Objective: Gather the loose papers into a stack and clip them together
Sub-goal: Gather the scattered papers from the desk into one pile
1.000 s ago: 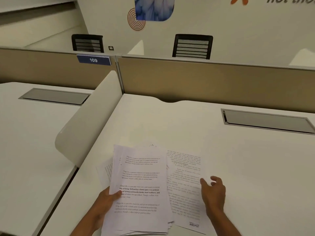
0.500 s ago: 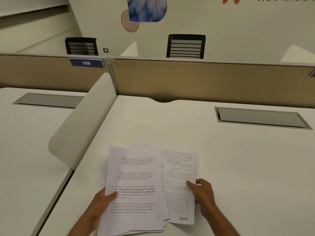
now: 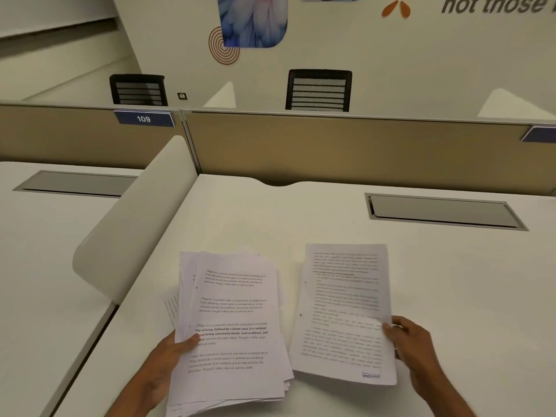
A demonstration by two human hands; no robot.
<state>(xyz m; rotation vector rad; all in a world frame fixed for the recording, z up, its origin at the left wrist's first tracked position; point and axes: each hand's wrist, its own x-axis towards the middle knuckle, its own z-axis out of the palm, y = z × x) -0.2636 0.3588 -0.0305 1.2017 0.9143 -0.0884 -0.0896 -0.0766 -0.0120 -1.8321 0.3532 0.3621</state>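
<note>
A loose, uneven stack of printed papers (image 3: 234,332) is held at its left edge by my left hand (image 3: 164,365), thumb on the top sheet. One more sheet edge (image 3: 172,308) pokes out from under the stack on the left. To the right, a single printed sheet (image 3: 343,311) is lifted off the white desk (image 3: 451,296), pinched at its right edge by my right hand (image 3: 412,341). A narrow gap separates this sheet from the stack. No clip is in view.
A curved white divider (image 3: 132,236) rises left of the desk. A tan partition (image 3: 346,145) closes the far edge, with a grey cable hatch (image 3: 442,210) at the right rear. Two black chairs (image 3: 319,90) stand beyond it.
My right hand took hold of the right-hand sheet and pulled it out to the right, lifting it clear of the stack. The left hand kept its hold on the stack.
</note>
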